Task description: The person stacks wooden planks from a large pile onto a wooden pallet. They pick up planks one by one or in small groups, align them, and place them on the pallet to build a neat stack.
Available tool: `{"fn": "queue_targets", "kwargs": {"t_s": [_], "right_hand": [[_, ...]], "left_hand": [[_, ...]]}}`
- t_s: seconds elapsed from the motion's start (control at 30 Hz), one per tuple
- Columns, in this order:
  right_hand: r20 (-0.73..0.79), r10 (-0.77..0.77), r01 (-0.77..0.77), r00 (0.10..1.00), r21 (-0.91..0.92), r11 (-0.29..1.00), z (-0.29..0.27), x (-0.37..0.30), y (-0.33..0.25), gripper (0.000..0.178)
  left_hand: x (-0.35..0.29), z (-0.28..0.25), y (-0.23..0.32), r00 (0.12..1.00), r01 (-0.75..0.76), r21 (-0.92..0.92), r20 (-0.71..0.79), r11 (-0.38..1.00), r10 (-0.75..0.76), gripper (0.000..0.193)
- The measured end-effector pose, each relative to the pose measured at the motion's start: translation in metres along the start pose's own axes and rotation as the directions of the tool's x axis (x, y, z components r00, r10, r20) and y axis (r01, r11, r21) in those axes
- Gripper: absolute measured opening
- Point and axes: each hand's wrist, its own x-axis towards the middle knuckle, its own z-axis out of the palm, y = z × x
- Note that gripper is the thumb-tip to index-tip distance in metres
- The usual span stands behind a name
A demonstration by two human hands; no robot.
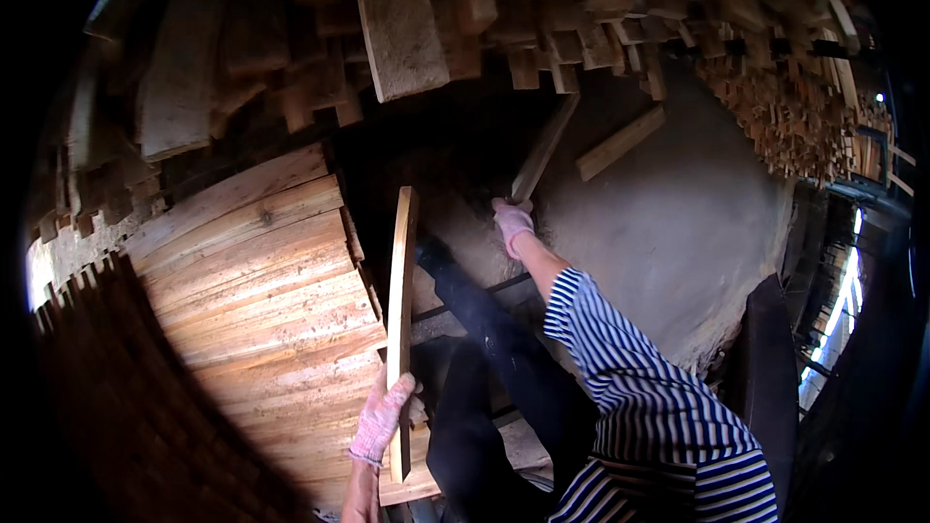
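**No packages, labels, signs or screens in view**

Nothing of that kind shows anywhere in the frame, from the upper left to the lower right. No box, bag or wrapper, no sticker or tag, no board with writing and no display can be made out. The far right edge holds a few small bright patches, but they are too small and blurred to tell what they are. The dark rim around the round picture hides whatever may lie there.
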Motion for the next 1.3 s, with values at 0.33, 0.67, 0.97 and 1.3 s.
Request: {"fn": "queue_targets", "kwargs": {"t_s": [0.33, 0.67, 0.97, 1.3], "right_hand": [[0.607, 0.144, -0.299, 0.781, 0.163, 0.94, -0.174, -0.384, 0.07, 0.04], [0.783, -0.057, 0.51, 0.619, -0.346, 0.787, -0.23, -0.461, 0.09, 0.08], [0.868, 0.145, 0.674, 0.475, -0.464, 0.575, -0.127, -0.504, -0.027, 0.103], [0.887, 0.449, 0.782, 0.109, 0.202, -0.589, 0.037, -0.559, -0.036, 0.096]], "left_hand": [[-0.086, 0.074, 0.064, 0.995, -0.014, -0.51, 0.076, 0.86, 0.061, 0.073], [-0.134, 0.141, 0.033, 0.895, -0.444, -0.661, -0.357, 0.605, 0.267, 0.069], [-0.169, 0.141, 0.02, 0.817, -0.531, -0.842, -0.539, -0.097, 0.206, 0.06], [-0.16, -0.021, -0.112, 0.513, -0.568, -0.253, -0.853, -0.784, -0.096, 0.08]]}}
